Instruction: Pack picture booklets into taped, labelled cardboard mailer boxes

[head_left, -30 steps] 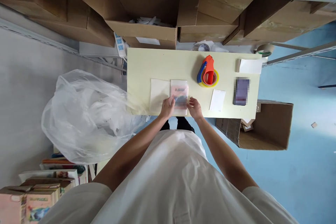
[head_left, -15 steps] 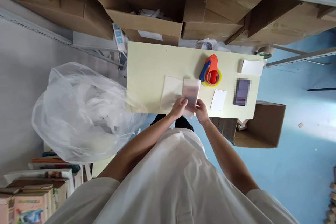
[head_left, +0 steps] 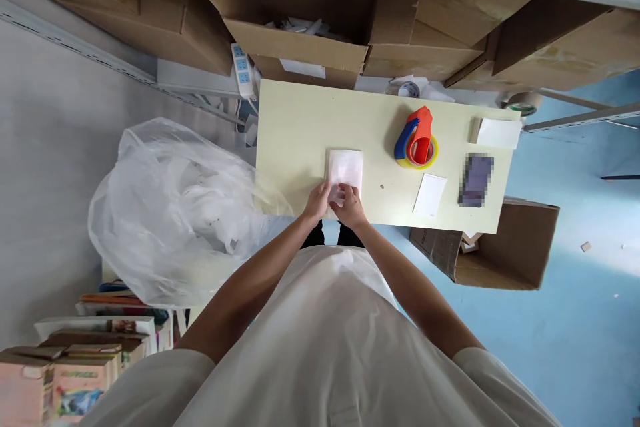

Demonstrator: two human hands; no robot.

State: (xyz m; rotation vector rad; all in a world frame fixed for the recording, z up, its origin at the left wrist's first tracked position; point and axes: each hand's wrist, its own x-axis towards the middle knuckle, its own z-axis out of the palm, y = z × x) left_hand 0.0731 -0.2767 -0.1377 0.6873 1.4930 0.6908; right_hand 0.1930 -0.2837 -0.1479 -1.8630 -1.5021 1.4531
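Left fingers (head_left: 324,190), slightly bent, touch white packet (head_left: 346,165) beneath half-curled right fingers (head_left: 346,187), can't tell if either grips.

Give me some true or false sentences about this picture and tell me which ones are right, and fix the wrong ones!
1. The right hand is over the near part of the white packet. True.
2. The tape dispenser is red-orange and blue. True.
3. The left hand is holding the tape dispenser. False: the left hand is at the left edge of the white packet, and the tape dispenser is on the table.
4. The big clear plastic bag is on the person's left. True.
5. The cardboard box near the table's right end is shut. False: it is open.
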